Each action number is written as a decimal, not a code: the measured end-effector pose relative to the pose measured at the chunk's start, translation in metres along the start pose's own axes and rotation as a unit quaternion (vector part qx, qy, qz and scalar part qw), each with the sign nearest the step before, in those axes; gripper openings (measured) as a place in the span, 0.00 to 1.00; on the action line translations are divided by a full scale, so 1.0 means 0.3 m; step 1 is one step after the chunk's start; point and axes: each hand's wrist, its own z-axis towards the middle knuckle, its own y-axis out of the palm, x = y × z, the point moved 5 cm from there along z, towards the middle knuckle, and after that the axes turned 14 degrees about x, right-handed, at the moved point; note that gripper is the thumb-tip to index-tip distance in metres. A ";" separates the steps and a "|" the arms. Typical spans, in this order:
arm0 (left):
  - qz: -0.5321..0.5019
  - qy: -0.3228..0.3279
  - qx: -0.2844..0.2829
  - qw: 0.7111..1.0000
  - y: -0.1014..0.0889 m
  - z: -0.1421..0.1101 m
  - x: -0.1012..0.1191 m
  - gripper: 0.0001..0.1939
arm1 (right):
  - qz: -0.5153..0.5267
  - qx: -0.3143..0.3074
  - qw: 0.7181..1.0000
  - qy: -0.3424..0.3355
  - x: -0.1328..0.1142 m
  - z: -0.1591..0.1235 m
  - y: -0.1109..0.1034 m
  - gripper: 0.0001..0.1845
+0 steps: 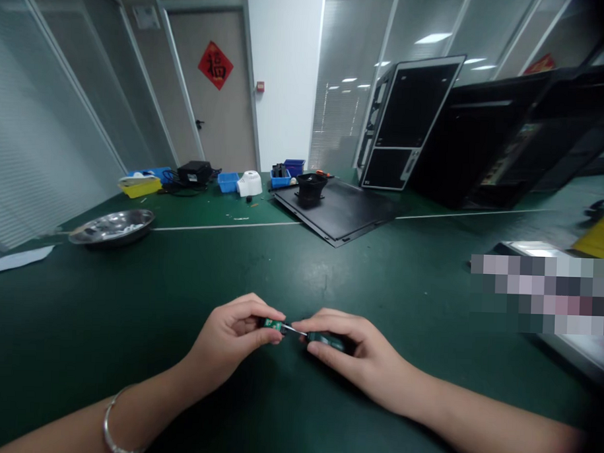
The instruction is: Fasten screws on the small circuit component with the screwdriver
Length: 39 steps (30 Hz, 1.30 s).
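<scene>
Near the middle of the green tabletop [221, 263], my left hand [234, 326] pinches a small green circuit board [273, 324] between thumb and fingers. A dark end on the board faces right. My right hand [350, 344] is closed around the dark handle of a screwdriver [322, 339]. Its thin metal shaft points left and meets the dark end of the board; whether the tip sits in a screw is too small to tell. Fingers cover part of both the board and the handle.
A metal bowl [114, 228] stands at the left. Farther back are a black panel [352, 212] with a black holder [310, 187], blue bins [228, 181], a yellow tray [141, 188] and a white cap-like part [250, 184]. A computer case [409, 124] stands back right.
</scene>
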 end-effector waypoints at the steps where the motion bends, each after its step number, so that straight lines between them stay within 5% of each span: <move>1: -0.004 -0.002 -0.001 1.000 0.000 0.001 -0.001 0.09 | 0.001 0.001 1.000 -0.002 0.000 0.000 0.000 0.15; 32: -0.036 -0.077 -0.011 0.996 0.002 0.003 -0.029 0.10 | -0.005 0.025 0.999 0.021 0.002 0.002 -0.007 0.15; 39: 0.101 -0.028 -0.077 0.991 0.018 -0.027 -0.024 0.10 | 0.007 0.040 0.999 0.010 0.005 0.002 -0.011 0.14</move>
